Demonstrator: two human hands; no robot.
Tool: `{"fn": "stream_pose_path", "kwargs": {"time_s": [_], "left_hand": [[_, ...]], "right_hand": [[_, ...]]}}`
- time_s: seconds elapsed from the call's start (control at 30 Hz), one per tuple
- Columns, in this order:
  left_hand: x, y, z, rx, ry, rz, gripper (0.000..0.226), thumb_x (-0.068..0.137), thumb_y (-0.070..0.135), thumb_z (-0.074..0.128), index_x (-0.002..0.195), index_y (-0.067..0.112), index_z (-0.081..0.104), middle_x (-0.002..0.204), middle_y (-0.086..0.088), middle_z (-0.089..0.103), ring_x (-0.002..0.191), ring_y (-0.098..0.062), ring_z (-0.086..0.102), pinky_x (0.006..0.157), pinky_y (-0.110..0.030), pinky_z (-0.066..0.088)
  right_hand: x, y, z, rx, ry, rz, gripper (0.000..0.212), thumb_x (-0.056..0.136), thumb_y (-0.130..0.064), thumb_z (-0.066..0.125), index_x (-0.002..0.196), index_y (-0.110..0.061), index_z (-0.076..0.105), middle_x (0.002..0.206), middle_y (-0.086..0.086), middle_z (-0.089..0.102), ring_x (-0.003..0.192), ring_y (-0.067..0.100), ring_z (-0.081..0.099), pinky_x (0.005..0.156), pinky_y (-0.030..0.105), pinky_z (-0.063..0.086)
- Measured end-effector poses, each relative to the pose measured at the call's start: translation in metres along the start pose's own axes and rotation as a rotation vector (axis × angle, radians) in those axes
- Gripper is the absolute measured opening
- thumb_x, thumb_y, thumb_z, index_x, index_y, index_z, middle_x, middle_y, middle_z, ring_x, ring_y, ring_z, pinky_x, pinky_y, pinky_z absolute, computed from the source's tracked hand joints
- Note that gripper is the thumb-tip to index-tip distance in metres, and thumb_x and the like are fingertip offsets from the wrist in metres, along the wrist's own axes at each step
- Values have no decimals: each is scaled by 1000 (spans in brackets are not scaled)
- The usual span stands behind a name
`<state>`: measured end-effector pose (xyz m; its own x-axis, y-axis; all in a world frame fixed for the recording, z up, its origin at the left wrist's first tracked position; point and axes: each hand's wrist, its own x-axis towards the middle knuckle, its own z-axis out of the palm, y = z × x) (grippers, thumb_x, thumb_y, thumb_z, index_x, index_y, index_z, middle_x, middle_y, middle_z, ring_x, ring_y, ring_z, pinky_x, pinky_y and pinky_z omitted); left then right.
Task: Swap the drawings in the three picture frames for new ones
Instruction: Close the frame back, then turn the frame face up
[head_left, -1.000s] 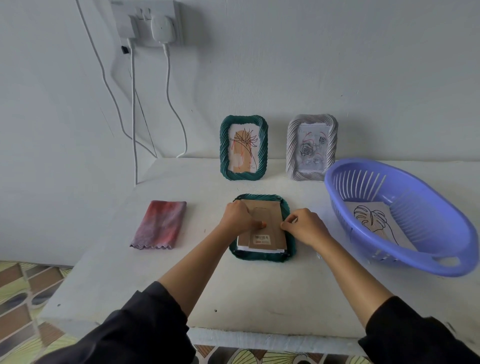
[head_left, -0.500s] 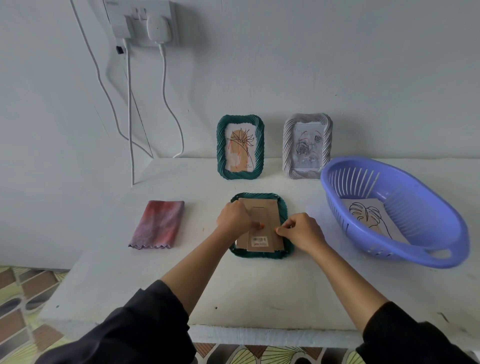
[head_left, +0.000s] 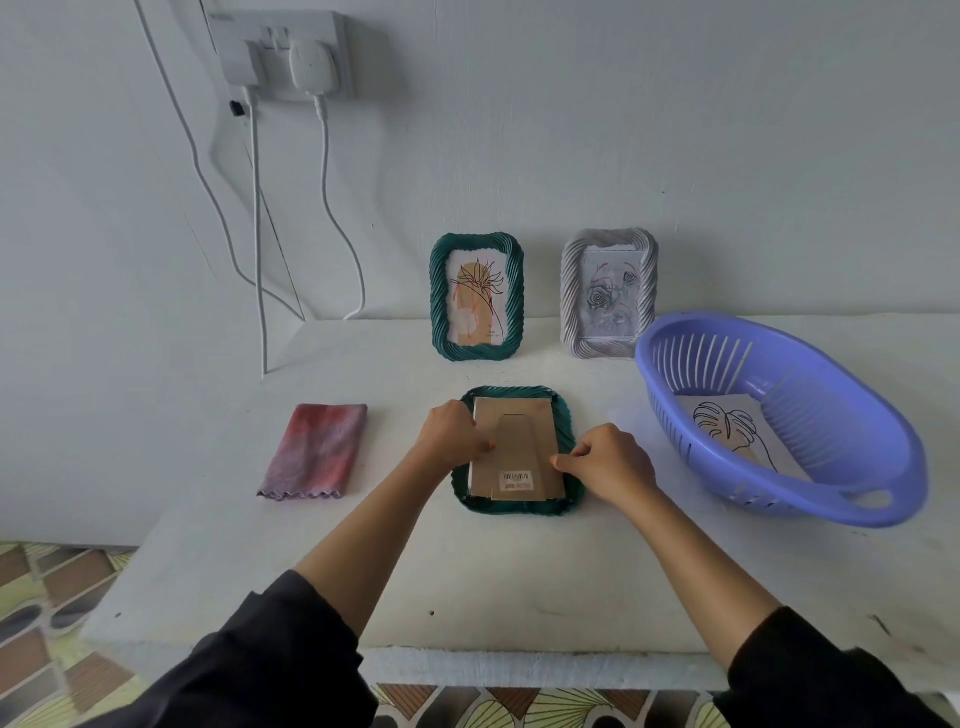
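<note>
Head view gives us a dark green picture frame with twisted rim (head_left: 514, 508), lying face down on the white surface (head_left: 467, 571), its brown cardboard back panel (head_left: 514, 441) upward. Our left hand (head_left: 451, 436) curls over the panel's left edge. Our right hand (head_left: 608, 460) pinches at its right edge, and we cannot tell if a small tab is between the fingers. Behind this frame stand a second green frame (head_left: 439, 301) and a pale grey frame (head_left: 571, 291), both with drawings. Right of it, a purple plastic basket (head_left: 841, 426) holds a leaf line drawing (head_left: 727, 426). We judge this swap unfinished; whether the standing two are done, we cannot say.
</note>
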<state>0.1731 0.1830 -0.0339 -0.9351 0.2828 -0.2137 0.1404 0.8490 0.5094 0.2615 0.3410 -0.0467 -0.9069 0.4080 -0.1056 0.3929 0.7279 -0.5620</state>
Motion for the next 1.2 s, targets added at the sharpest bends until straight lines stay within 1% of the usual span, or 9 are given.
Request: {"fn": "stream_pose_path", "kwargs": {"time_s": [0.07,0.17,0.23,0.4,0.47,0.6,0.8,1.0,1.2], "left_hand": [[-2,-3,-3,22,-25,-51,21,80,7,64,99,-1,61,92,-16,64,86,-29,65,79,-36,55],[-6,-3,-4,64,-49,-60,20,75,0,64,94,-2,63,77,-12,63,87,-31,68,79,-37,57],[-8,-2,-4,65,-58,-52,18,74,0,67,90,5,59,72,-10,61,85,-30,69,80,-36,57],[-11,-2,-3,-4,-63,-73,27,71,0,73,93,6,59,98,-20,70,91,-32,70,85,-41,57],[-12,-1,-4,-18,-59,-74,22,71,-1,74,83,8,58,96,-19,68,93,-32,69,85,-40,57],[-12,-2,-4,-32,-54,-78,35,71,0,75,62,17,45,85,-12,62,81,-26,65,85,-36,56],[-16,-3,-4,-102,-60,-102,25,70,3,77,79,12,56,89,-14,67,81,-26,67,86,-36,57],[-20,-4,-6,-184,-84,-118,37,68,0,79,101,6,63,97,-17,67,94,-33,69,86,-41,57],[-19,-6,-8,-259,-112,-130,36,70,-2,77,102,6,61,85,-12,61,76,-27,61,85,-38,57]], "right_hand": [[-1,0,-1,-32,-26,15,46,79,-33,68,49,-15,38,51,-3,44,51,17,42,54,26,30],[-1,-2,-1,-57,-74,27,40,77,-32,69,52,-15,43,53,-4,46,55,17,45,61,27,33],[-2,-3,0,-62,-77,30,40,76,-31,69,51,-15,43,52,-4,45,55,18,45,57,26,32],[-3,-4,1,-61,-63,26,40,76,-29,70,50,-16,43,52,-5,45,55,17,45,61,26,33],[-4,-5,2,-60,-52,22,37,75,-30,71,52,-16,46,53,-5,48,61,21,51,63,26,35],[-7,-5,4,-61,-26,1,33,76,-31,71,55,-14,52,53,-5,49,65,23,54,65,28,38],[-9,-2,4,-40,9,-2,27,77,-38,71,74,-10,70,63,-2,57,69,21,55,68,27,39],[-10,-2,5,2,-6,6,26,74,-36,74,79,-11,73,70,-1,61,70,20,57,67,27,40],[-13,-3,7,41,21,3,21,74,-30,75,79,-10,73,85,6,72,73,20,58,69,28,43]]}}
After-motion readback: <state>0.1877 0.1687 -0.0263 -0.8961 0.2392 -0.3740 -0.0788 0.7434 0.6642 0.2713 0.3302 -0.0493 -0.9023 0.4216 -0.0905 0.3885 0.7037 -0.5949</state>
